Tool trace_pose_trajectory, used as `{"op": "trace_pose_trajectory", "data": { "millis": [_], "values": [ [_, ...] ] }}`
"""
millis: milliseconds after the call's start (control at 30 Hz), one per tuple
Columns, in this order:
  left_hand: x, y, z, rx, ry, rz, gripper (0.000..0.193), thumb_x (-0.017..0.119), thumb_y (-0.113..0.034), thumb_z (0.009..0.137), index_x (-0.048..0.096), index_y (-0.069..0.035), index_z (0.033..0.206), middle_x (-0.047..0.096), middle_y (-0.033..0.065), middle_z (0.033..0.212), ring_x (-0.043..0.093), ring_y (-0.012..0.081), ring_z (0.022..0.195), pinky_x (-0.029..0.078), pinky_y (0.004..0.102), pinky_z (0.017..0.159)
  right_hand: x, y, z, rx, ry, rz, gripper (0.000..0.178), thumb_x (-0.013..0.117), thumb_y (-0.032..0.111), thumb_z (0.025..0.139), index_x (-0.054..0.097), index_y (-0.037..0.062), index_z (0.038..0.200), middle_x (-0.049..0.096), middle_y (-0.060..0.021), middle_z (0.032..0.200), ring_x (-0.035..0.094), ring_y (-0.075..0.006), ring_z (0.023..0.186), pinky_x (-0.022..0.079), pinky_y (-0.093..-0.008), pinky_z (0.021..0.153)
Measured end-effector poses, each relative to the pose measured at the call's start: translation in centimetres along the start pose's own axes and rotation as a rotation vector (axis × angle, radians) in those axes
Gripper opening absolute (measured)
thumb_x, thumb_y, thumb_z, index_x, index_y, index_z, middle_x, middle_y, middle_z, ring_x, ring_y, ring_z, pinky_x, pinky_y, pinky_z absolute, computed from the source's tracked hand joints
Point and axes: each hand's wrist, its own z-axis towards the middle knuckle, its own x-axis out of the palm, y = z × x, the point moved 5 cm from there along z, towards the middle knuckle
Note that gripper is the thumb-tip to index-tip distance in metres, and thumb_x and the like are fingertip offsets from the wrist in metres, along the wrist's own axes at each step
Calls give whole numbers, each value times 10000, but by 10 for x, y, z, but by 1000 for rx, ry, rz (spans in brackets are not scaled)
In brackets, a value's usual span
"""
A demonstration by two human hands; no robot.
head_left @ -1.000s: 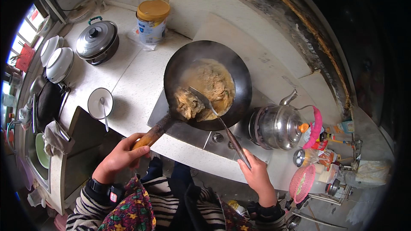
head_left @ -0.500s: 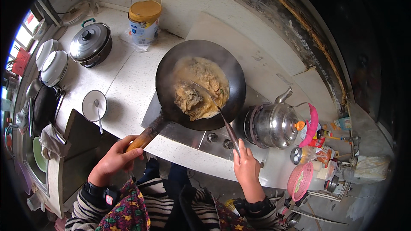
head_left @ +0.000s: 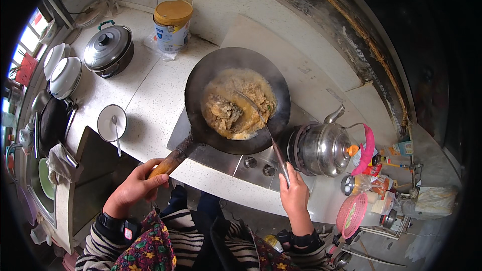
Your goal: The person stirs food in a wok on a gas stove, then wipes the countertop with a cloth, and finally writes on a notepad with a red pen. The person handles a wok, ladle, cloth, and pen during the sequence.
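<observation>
A dark wok (head_left: 238, 59) sits on the stove with lumpy, pale-brown food in thick sauce (head_left: 226, 113) inside, and faint steam rises from it. My left hand (head_left: 136, 186) is closed around the wooden wok handle (head_left: 174, 159) at the counter's front edge. In my right hand (head_left: 295, 196) is the long handle of a wok spatula (head_left: 277, 151), gripped near its end. The metal end of the spatula reaches down into the food, right of the biggest lump, and its tip is partly buried in the sauce.
Close on the wok's right stands a metal kettle (head_left: 326, 148) with a pink handle. A bowl with a spoon (head_left: 111, 123) is left of the wok. Behind are a lidded pot (head_left: 106, 49) and a tub with a yellow lid (head_left: 172, 27). A pink basket (head_left: 350, 216) is at the right.
My right hand has shifted a little to the right, and the spatula has swept right and slightly up through the food. My left hand keeps its hold on the wok handle.
</observation>
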Motion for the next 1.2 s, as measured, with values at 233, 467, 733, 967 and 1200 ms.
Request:
{"op": "trace_pose_trajectory", "data": {
  "millis": [233, 467, 733, 967, 1200],
  "values": [
    [-1, 1, 1, -2, -1, 7, 528, 667, -309, 923, 473, -76, 1354, 622, 24, 819, 502, 80, 517, 406, 218, 471, -5, -6, -4, 101, 23, 239, 392, 671, 148, 873, 596, 19, 1236, 666, -198, 966, 673, -346, 810, 532, -397, 701],
    [0, -1, 0, -1, 4, 8, 504, 653, -292, 932, 472, -74, 1349, 617, 25, 814, 497, 82, 507, 405, 221, 467, -46, -12, -9, 170, 47, 218, 390, 684, 129, 861, 604, 30, 1230, 666, -194, 949, 671, -327, 801, 521, -385, 704],
    [-1, -2, -1, 23, 20, 32, 494, 644, -291, 938, 471, -76, 1349, 629, 33, 812, 512, 86, 517, 418, 223, 477, -114, -13, -15, 96, 195, -45, 423, 728, 141, 811, 631, 102, 1222, 640, -133, 833, 633, -320, 691, 497, -402, 623],
    [3, -5, -1, 37, 19, 23, 521, 638, -260, 935, 446, -19, 1355, 627, 67, 845, 494, 94, 499, 396, 233, 449, -124, 0, -7, 18, 250, -243, 390, 711, 159, 818, 642, 110, 1198, 611, -122, 787, 623, -333, 672, 479, -418, 590],
    [3, -6, -1, 34, 11, 37, 496, 631, -248, 942, 455, -25, 1348, 612, 51, 819, 494, 91, 497, 393, 229, 448, -90, 0, 10, -50, 173, -294, 403, 651, 208, 869, 599, 124, 1260, 600, -85, 812, 635, -291, 645, 509, -400, 581]
  ]
}}
